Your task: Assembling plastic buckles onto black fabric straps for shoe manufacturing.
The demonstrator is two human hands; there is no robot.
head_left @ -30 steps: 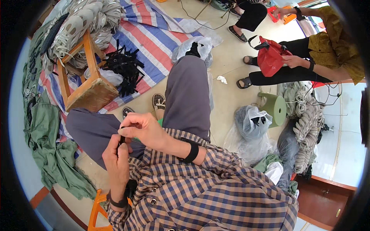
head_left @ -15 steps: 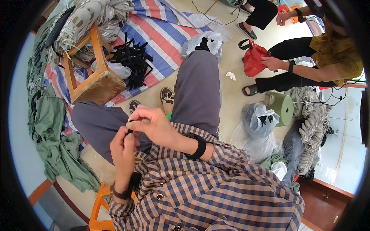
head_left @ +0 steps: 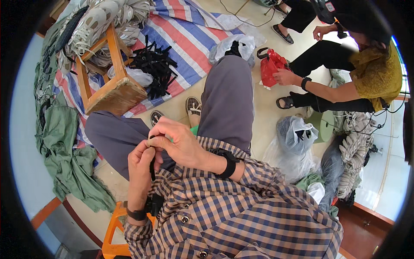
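Observation:
Over my lap, my left hand and my right hand meet fingertip to fingertip. Both are closed in a pinch on a short black strap, whose loose end hangs below the left fingers. Its upper part is mostly covered by my fingers. A heap of similar black straps lies on the striped sheet beyond my knees. Past my right knee, a clear plastic bag has black pieces inside.
At the left stands a tipped wooden stool beside piled pale shoe-like pieces and green cloth. An orange plastic stool is near my left elbow. On the right, a co-worker's hand holds a red bag; bagged goods lie nearer.
More of the black strap now hangs below my left fingers. My hands stay together. The co-worker has shifted the red bag leftward, and the whole view has moved slightly.

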